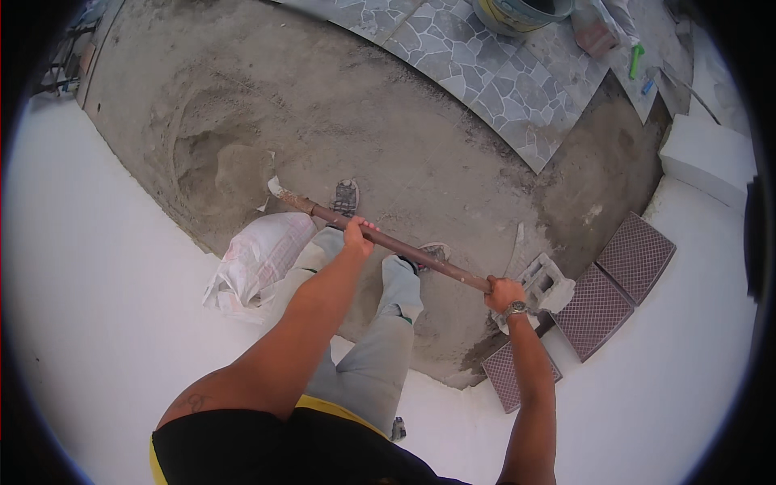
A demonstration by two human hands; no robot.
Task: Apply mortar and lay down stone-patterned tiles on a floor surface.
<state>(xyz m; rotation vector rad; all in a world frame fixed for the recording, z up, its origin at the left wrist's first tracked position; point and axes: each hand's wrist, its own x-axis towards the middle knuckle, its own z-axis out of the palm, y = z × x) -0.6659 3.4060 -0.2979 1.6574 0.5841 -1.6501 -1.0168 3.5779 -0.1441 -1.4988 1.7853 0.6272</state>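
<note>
Both of my hands are closed round the brown handle of a shovel [396,245], which slants across in front of my legs. My left hand [360,234] grips it about midway, nearer the blade. At the handle's end, my right hand [504,294] wraps round it, with a watch on the wrist. The pale, worn neck of the shovel points left into a hollow in the grey sand [194,158]. Sand covers most of the blade, with only bits of its edge showing. A white sack [271,249] stands just below the neck, beside my leg.
A hollow concrete block [548,283] lies next to my right hand. Several brown patterned tiles [594,311] lean by the white wall at right. Stone-patterned floor tiles [485,77] run along the far side, with a bucket [517,18], a green-handled tool [636,61] and a white block [707,153].
</note>
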